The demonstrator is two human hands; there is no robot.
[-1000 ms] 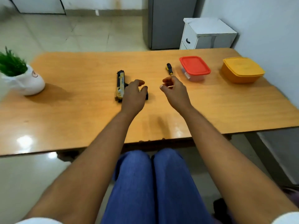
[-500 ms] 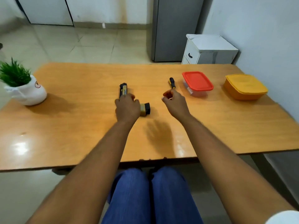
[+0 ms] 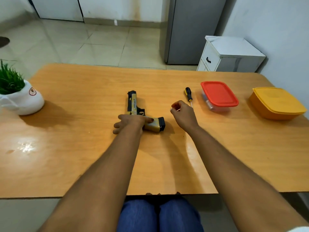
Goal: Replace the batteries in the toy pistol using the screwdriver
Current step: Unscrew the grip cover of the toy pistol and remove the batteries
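Note:
A black and gold toy pistol [image 3: 133,104] lies on its side in the middle of the wooden table [image 3: 83,148], barrel pointing away from me. My left hand [image 3: 129,122] rests over its grip with the thumb along the handle. A screwdriver [image 3: 188,95] with a black and yellow handle lies to the right of the pistol, its tip toward me. My right hand [image 3: 183,114] hovers just before the screwdriver's tip, fingers curled, holding nothing.
A clear box with a red lid [image 3: 219,96] stands right of the screwdriver, small items inside. An orange lidded box [image 3: 277,102] sits near the table's right edge. A white pot with a green plant [image 3: 20,97] stands at the left edge.
My left hand has come down onto the pistol's grip and closed around it. My right hand has moved a little toward the screwdriver. The view has tilted up.

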